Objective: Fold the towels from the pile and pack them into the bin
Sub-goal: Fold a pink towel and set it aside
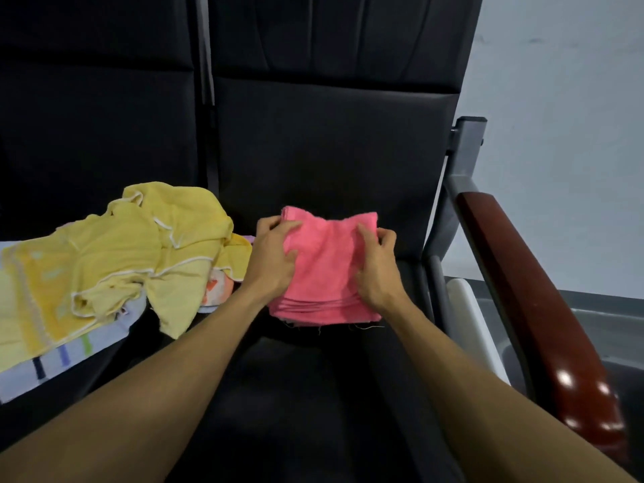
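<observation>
A pink towel (326, 263), folded into a thick square, lies on the black seat (313, 395) in front of me. My left hand (273, 257) grips its left edge, thumb on top and fingers curled over the far left corner. My right hand (378, 264) grips the right side, fingers curled onto the top layer. A loose pile of towels sits on the seat to the left: a crumpled yellow towel (132, 252) on top, a white striped one (59, 364) beneath. A grey bin (589, 329) shows low at the right, beyond the armrest.
A glossy red-brown wooden armrest (543, 325) on a grey metal frame (463, 162) stands between the seat and the bin. Black seat backs rise behind. A white rounded object (470, 318) lies beside the frame. A pale wall fills the upper right.
</observation>
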Demonstrator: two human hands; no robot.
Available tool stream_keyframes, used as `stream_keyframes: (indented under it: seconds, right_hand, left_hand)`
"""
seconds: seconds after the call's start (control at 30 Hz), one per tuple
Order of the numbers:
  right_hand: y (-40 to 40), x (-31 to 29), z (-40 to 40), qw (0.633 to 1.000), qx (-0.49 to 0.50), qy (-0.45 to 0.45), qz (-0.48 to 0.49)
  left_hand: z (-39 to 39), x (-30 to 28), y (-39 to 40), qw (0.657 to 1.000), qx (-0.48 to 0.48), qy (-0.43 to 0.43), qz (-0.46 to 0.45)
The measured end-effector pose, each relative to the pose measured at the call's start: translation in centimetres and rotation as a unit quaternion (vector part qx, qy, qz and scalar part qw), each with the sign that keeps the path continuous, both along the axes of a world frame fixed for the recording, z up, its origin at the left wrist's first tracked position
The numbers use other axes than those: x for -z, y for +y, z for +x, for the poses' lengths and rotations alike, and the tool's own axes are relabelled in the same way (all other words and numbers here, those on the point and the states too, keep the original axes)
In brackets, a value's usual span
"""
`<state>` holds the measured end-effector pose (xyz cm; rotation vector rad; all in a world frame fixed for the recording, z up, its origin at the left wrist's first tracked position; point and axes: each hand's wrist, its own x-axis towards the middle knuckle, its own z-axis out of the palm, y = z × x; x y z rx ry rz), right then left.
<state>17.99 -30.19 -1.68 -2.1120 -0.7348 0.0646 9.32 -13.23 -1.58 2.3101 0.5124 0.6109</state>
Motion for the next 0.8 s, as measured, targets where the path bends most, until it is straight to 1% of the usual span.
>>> stream_keyframes:
  seconds: [0.07,0.13,0.17,0.2,0.3,0.33,0.4,0.47,0.5,0.53,0.6,0.7,0.8]
  right_hand:
    - [0.4,2.0,0.8,0.998,0.027,-0.014,-0.047]
    - [0.4,3.9,1.0,0.985,0.055,-0.06,-0.15]
    - [0.3,4.6,0.9,0.978,0.056,-0.065,-0.193]
    - [0.3,5.1,0.7,0.973,0.048,-0.05,-0.22]
    - [0.7,4.9,1.2,0.967,0.033,0.01,-0.251]
    - [1.1,4.2,1.5,0.964,0.037,0.009,-0.263]
    - [1.8,2.5,1.8,0.955,0.058,-0.051,-0.286]
    - [2.4,1.3,1.9,0.956,0.045,-0.126,-0.261]
    - [2.7,1.2,1.8,0.957,0.018,-0.139,-0.253]
    - [2.9,1.4,1.8,0.957,-0.01,-0.134,-0.256]
    - [2.9,2.3,1.9,0.954,-0.04,-0.103,-0.279]
    - [2.6,3.9,2.7,0.96,-0.034,-0.064,-0.271]
    - [2.6,4.9,3.4,0.975,-0.012,-0.026,-0.222]
  left_hand:
    - [0.8,2.5,0.3,0.998,0.003,0.06,0.001]
    - [1.1,4.9,0.3,0.989,0.03,0.147,0.009]
    - [1.2,5.8,0.3,0.981,0.04,0.188,0.011]
    - [1.3,6.2,0.5,0.975,0.046,0.218,0.018]
    - [2.5,5.7,1.5,0.958,0.063,0.277,0.042]
    - [2.9,5.0,1.9,0.953,0.063,0.294,0.046]
    - [3.6,3.6,2.2,0.951,0.045,0.297,0.068]
    - [3.7,2.3,1.8,0.964,0.003,0.246,0.101]
    - [3.7,2.1,1.5,0.969,-0.005,0.223,0.102]
    - [3.7,2.0,1.3,0.973,0.005,0.213,0.091]
    - [3.6,2.9,1.1,0.97,0.046,0.232,0.059]
    - [3.6,4.6,1.6,0.965,0.062,0.252,0.047]
    - [4.1,5.2,1.8,0.966,0.069,0.246,0.027]
